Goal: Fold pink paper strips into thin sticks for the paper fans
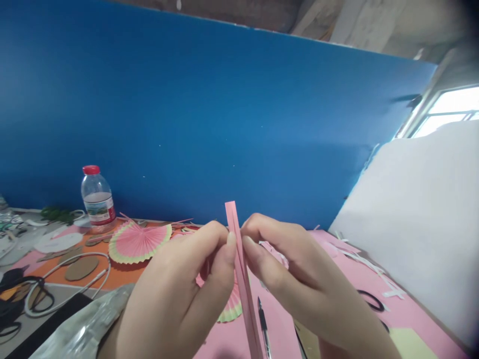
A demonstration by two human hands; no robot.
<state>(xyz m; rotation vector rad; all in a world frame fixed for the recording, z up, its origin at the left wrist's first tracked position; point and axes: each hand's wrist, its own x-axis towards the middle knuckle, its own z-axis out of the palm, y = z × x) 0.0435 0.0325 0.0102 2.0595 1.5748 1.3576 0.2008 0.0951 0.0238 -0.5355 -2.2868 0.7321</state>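
Between both hands stands a narrow folded strip of pink paper, its top end rising above my fingertips. My left hand pinches its left side between thumb and forefinger, near the top. On the opposite side, my right hand pinches the same strip at about the same height. The strip's lower end runs out of the picture at the bottom. Behind my left hand lies a pleated pink paper fan with a yellow-green edge. A second pleated fan is partly hidden by my left hand. A black pen lies just right of the strip.
A red-capped plastic bottle stands at the back left before the blue partition. Cardboard discs and a white cable lie at left. Black-handled scissors, white paper scraps and pale yellow paper lie at right.
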